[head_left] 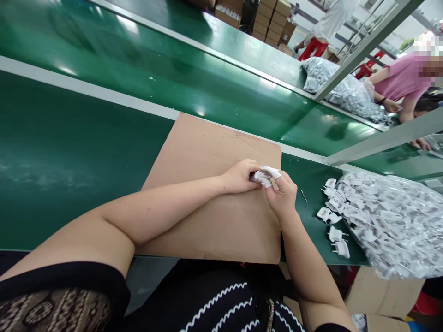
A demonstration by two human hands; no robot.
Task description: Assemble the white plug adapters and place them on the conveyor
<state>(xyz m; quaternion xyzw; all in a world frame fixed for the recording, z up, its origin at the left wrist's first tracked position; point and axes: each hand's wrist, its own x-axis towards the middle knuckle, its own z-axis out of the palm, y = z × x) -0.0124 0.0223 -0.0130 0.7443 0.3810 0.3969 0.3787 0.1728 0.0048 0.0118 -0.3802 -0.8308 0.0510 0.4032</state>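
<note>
Green table [69, 152] partly covered by cardboard sheet [207, 226]; clear bag [398, 267] of white plug parts [387, 212] placed at right. Left grip [242, 176] and right grip [284, 196] closed narrowly, over the cardboard, on small white piece [262, 180], partly hidden. Thin pin [303, 196] seen near right grip.

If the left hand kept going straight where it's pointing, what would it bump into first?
The left hand would probably bump the right hand, close in front of it, with something white at their fingertips. I can't tell if they're already touching.
</note>
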